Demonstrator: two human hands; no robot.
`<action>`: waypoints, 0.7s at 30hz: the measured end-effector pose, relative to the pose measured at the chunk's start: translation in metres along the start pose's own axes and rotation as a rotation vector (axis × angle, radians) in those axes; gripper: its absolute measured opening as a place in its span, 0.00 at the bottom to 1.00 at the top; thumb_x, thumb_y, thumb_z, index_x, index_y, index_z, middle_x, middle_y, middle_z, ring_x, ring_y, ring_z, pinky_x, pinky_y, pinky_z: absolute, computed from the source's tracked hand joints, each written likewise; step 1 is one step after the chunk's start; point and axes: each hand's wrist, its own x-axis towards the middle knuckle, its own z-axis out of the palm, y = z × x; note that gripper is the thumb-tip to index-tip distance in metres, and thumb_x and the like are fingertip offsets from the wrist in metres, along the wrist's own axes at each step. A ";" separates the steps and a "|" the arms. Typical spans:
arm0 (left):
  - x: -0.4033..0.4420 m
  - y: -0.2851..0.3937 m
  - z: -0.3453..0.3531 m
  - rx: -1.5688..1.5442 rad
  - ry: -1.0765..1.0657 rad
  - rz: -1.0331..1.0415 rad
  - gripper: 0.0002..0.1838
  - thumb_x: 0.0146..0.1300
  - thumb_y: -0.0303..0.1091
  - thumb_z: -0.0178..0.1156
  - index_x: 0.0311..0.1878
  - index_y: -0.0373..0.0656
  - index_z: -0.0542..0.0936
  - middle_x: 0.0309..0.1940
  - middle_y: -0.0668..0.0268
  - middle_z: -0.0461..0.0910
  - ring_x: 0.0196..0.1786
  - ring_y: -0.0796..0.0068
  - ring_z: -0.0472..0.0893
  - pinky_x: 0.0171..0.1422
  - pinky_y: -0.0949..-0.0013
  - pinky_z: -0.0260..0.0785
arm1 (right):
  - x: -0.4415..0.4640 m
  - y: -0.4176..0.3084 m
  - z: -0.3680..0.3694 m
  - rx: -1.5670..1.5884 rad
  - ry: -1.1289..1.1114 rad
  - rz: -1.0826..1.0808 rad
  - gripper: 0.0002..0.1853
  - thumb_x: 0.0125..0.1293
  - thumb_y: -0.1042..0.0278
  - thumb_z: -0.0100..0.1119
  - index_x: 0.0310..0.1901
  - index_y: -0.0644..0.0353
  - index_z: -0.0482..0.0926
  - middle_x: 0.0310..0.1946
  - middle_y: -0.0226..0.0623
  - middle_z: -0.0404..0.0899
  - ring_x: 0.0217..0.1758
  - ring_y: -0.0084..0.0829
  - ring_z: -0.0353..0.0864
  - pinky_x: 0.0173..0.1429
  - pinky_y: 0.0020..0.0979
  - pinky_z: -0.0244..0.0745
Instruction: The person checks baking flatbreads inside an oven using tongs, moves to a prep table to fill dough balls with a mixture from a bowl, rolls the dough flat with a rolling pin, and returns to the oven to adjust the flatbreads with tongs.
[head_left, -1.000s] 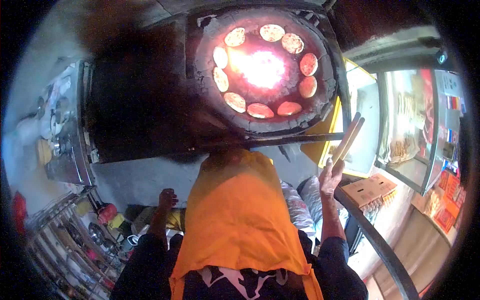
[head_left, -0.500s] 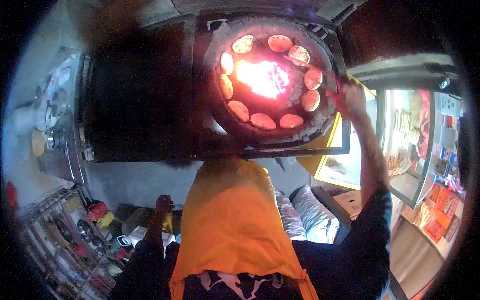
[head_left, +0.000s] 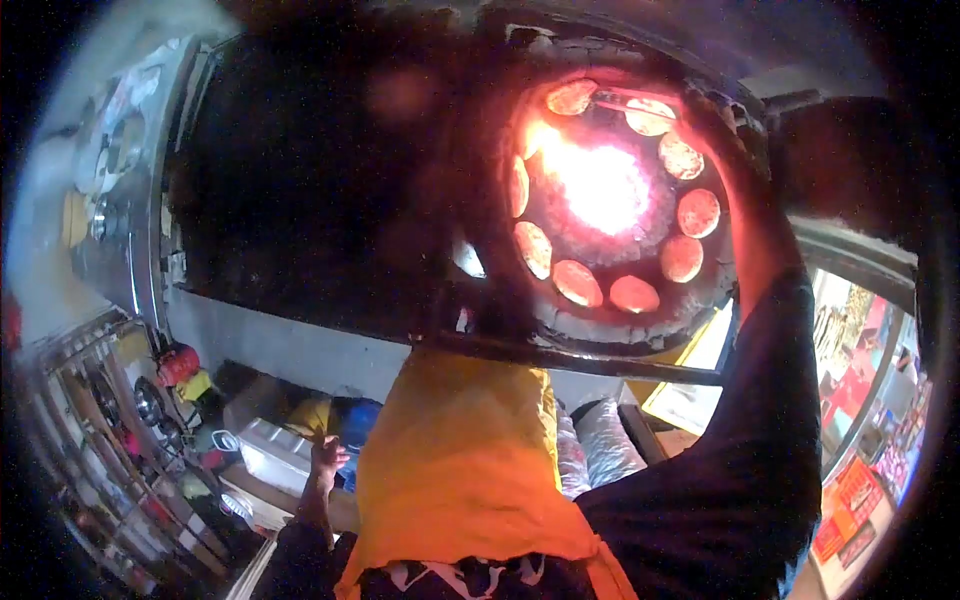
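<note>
Several round flatbreads [head_left: 682,258] form a ring on the inner wall of a round clay oven [head_left: 590,325], around a glowing fire [head_left: 605,190]. My right hand [head_left: 708,122] reaches over the oven's far right side, shut on tongs [head_left: 630,101]. The tongs lie across the upper edge of a flatbread [head_left: 652,120]; whether they grip it I cannot tell. Low at my left side, away from the oven, hangs my left hand [head_left: 327,456], its fingers loosely bent and partly apart, holding nothing that shows.
A dark counter [head_left: 320,190] stretches left of the oven. An orange apron [head_left: 460,460] covers my front. Silvery sacks [head_left: 610,445] and a white box [head_left: 275,455] stand below. A rack of utensils [head_left: 130,440] is at the lower left, a glass display [head_left: 850,330] at the right.
My right hand has moved with the tongs from the oven's right rim towards its far side. The view has shifted, putting the oven further right. My left hand's fingers show more clearly.
</note>
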 end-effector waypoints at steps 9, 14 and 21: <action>-0.034 0.010 0.023 -0.017 0.083 0.011 0.23 0.77 0.52 0.52 0.62 0.45 0.75 0.39 0.60 0.81 0.32 0.66 0.84 0.35 0.63 0.75 | 0.050 0.025 0.103 0.423 0.129 -0.249 0.42 0.61 0.53 0.74 0.73 0.58 0.67 0.67 0.52 0.76 0.70 0.50 0.76 0.73 0.45 0.73; -0.018 0.017 0.022 -0.056 0.040 0.002 0.18 0.76 0.45 0.56 0.60 0.45 0.75 0.35 0.62 0.81 0.29 0.70 0.83 0.31 0.68 0.74 | 0.045 0.044 0.126 0.849 0.017 -0.339 0.38 0.62 0.51 0.74 0.70 0.57 0.73 0.64 0.49 0.80 0.66 0.45 0.79 0.69 0.42 0.76; -0.030 0.064 0.076 0.218 0.209 0.093 0.09 0.78 0.41 0.51 0.52 0.47 0.74 0.30 0.66 0.77 0.25 0.76 0.77 0.26 0.70 0.69 | -0.004 0.017 -0.013 0.190 -0.188 -0.106 0.33 0.67 0.46 0.64 0.70 0.52 0.75 0.55 0.53 0.84 0.59 0.53 0.83 0.64 0.49 0.77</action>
